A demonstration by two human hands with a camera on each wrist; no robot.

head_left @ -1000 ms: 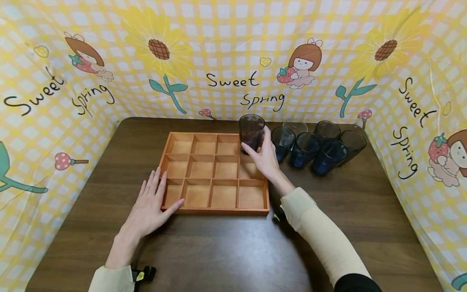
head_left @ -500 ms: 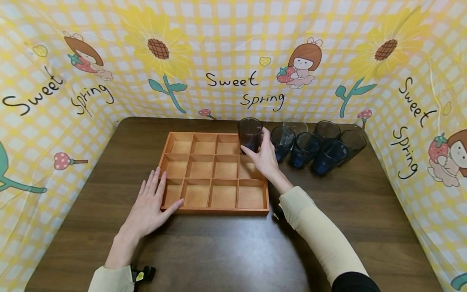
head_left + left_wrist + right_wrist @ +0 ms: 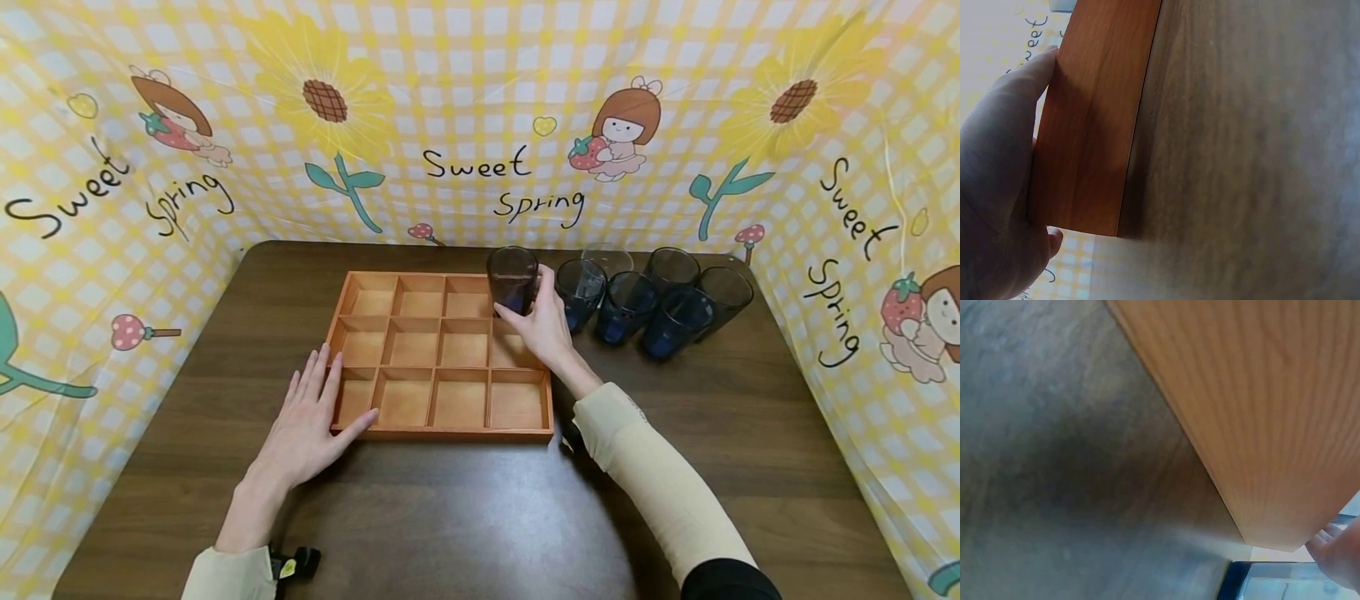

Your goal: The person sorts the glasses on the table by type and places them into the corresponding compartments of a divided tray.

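A shallow wooden box (image 3: 442, 434) divided into several square compartments lies on the table. My right hand (image 3: 546, 327) grips a dark tinted drinking glass (image 3: 513, 275), which stands upright at the box's far right compartment; its base is hidden, so I cannot tell whether it touches the bottom. With fingers extended, my left hand (image 3: 303, 425) rests on the box's near left corner, thumb across the front rim. The left wrist view shows that hand against the box's side wall (image 3: 1094, 119). In the right wrist view, fingertips (image 3: 1329, 536) appear past the wooden side.
Several more glasses stand right of the box: dark blue ones (image 3: 677, 323), greyish ones (image 3: 725, 302), and a clear one (image 3: 607, 257) behind. Yellow checked cloth (image 3: 480, 108) walls in the wooden table (image 3: 465, 525) at the back and sides.
The glass in my right hand has come down a little and slightly left at the far right compartment. My left hand has stayed in place on the box.
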